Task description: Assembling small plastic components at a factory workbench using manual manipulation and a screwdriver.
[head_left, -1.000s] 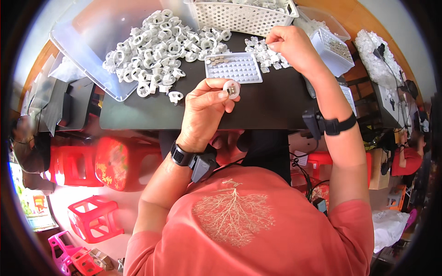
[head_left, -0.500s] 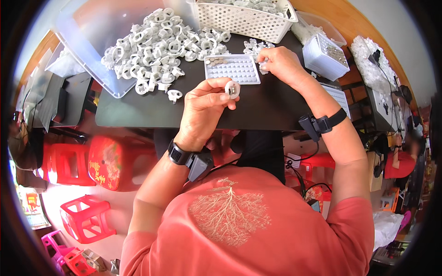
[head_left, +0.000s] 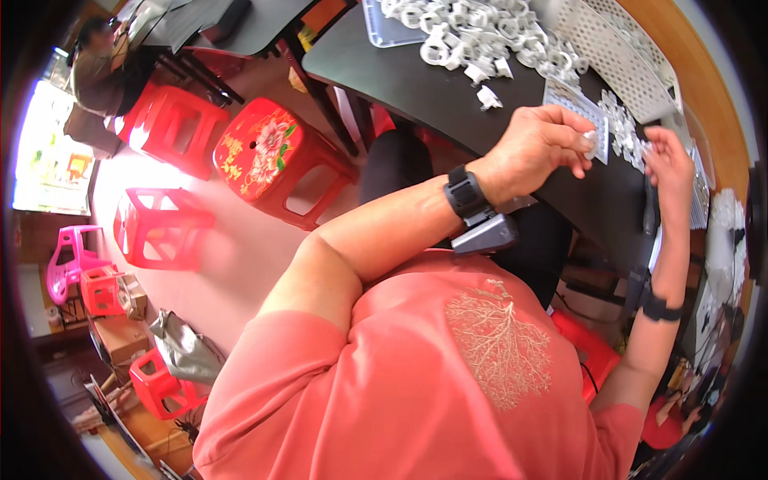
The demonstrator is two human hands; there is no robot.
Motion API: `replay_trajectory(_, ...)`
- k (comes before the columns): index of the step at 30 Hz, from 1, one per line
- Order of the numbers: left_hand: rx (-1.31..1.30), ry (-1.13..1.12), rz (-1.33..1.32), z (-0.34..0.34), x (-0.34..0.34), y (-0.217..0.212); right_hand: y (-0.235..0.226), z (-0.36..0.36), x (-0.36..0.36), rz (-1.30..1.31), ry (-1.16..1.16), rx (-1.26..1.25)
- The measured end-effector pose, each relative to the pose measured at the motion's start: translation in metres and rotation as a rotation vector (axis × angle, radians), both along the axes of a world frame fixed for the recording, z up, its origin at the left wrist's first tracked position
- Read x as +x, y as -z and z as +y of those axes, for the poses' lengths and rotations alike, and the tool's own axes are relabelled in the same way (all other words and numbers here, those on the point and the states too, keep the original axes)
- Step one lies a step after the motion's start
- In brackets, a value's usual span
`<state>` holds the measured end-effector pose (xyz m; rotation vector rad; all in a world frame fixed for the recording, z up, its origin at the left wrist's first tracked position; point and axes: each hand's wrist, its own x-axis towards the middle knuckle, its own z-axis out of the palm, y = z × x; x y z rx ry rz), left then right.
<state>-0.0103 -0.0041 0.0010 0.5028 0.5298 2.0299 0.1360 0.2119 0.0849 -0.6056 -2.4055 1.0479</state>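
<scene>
In the head view, the left hand [head_left: 538, 146] sits right of centre in the upper part of the frame, above the dark tabletop [head_left: 416, 88]. Its fingers are curled together and pinched on a small white plastic ring-shaped part [head_left: 590, 141], which shows just at the fingertips. Just beyond it lies a flat white perforated plastic grid tray [head_left: 570, 98], partly hidden by the hand.

The right hand [head_left: 669, 162] is at the far right, near the left hand but apart from it. Its fingers are bent and closed on another small white plastic piece [head_left: 645, 147]; how firmly it is gripped cannot be told.

A heap of loose white plastic ring parts [head_left: 480, 32] lies on a clear plastic tray [head_left: 380, 24] at the top centre. A white slotted plastic basket [head_left: 620, 48] stands at the upper right. Each wrist carries a black band. Red plastic stools [head_left: 268, 156] stand on the floor at the left.
</scene>
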Motion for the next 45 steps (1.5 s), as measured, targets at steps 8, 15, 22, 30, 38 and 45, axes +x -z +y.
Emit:
replay_trajectory(8,0.030,-0.032,-0.043,-0.005,0.000,0.001,0.028,-0.158,0.007,0.120,-0.216,-0.419)
replay_trajectory(15,0.036,0.035,-0.126,-0.009,0.001,-0.005,0.050,-0.172,-0.010,0.386,-0.154,-0.433)
replay_trajectory(22,-0.012,0.080,-0.119,-0.004,0.012,-0.013,0.060,-0.162,-0.007,0.406,-0.136,-0.331)
replay_trajectory(30,-0.091,0.076,-0.083,0.000,0.018,-0.013,0.062,-0.156,-0.006,0.409,-0.147,-0.160)
replay_trajectory(38,-0.146,0.003,-0.034,-0.004,0.019,-0.019,0.057,-0.150,-0.006,0.307,-0.204,-0.416)
replay_trajectory(45,-0.090,-0.028,-0.022,-0.001,0.014,-0.005,0.057,-0.145,0.000,0.250,-0.188,-0.511)
